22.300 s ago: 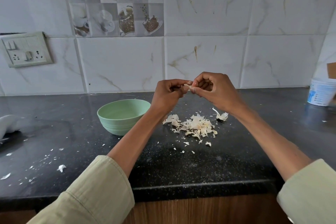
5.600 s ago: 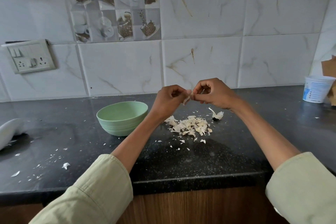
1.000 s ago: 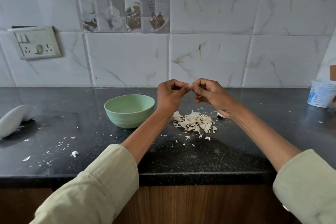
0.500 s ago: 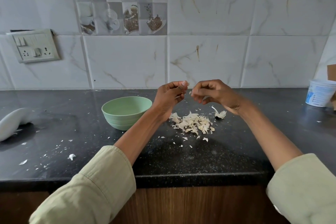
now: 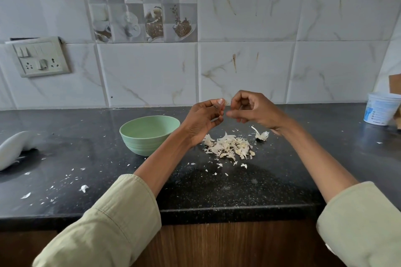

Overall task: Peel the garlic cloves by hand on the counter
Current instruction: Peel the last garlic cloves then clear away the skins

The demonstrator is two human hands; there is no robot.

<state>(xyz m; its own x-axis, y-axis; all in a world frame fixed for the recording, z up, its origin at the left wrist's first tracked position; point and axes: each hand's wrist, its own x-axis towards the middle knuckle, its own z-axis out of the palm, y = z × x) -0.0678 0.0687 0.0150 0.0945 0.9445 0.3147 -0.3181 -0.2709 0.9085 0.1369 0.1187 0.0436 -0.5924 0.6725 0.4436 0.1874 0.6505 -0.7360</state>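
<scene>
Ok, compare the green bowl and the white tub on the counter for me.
The green bowl is wide, low and plain pale green; the white tub is narrower, taller and carries a blue printed label. The bowl sits left of the hands, beside the peel pile; the tub stands far right. Both stand upright on the black counter.

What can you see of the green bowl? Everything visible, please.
The green bowl is pale mint, round and deep, with a matte, plastic-looking finish and faint horizontal ridges low on its outer wall. It stands upright on the black speckled counter, left of the pile of garlic skins and apart from it. The visible part of its inside looks empty; the near wall hides the bottom. The left forearm crosses in front of its right edge; contact can't be judged. Neither hand touches it.
</scene>
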